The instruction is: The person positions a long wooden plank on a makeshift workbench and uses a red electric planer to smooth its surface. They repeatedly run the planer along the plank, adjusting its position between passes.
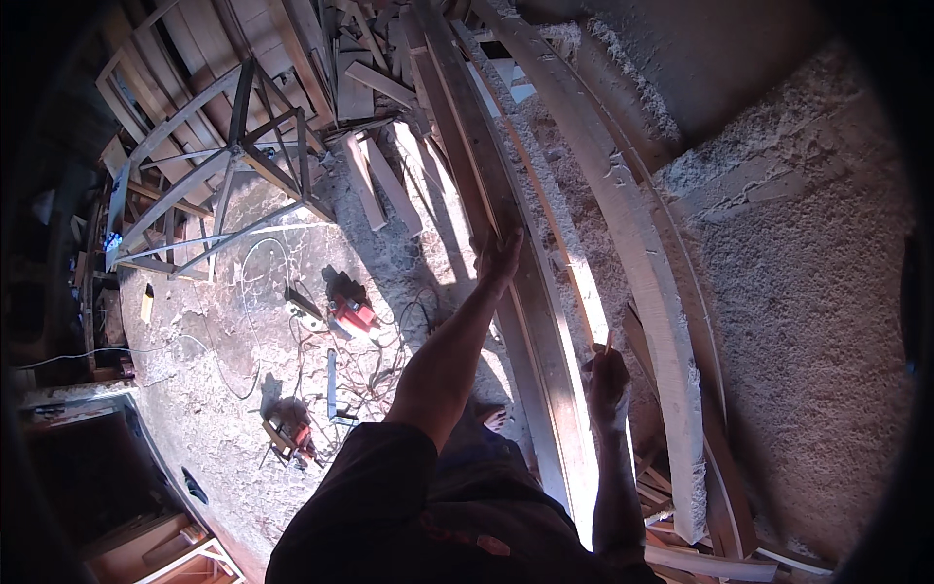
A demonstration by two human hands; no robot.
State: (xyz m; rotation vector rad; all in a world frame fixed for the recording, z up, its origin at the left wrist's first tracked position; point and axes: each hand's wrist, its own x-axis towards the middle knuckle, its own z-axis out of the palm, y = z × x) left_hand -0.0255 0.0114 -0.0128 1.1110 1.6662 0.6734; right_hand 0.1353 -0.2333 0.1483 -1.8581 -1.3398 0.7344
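My left hand (498, 255) is closed on a long dark wooden board (469, 136) that runs from the top of the view down past my body, alongside a paler board (557, 428). At the right, my right hand (608, 384) has its fingers closed around a thin, pencil-like stick (608, 343), beside a narrow sunlit strip of wood (584, 292). Farther right lies a wide pale plank (637, 253) with rough edges. The tips of some fingers on both hands are in shadow and hard to make out.
A timber frame (236, 151) stands at upper left before stacked boards (209, 44). Red power tools (355, 313) (299, 438) and tangled cords lie on the dusty floor (214, 360). Loose planks (384, 185) lie upper centre. A dark opening is at lower left; shavings cover the ground at right.
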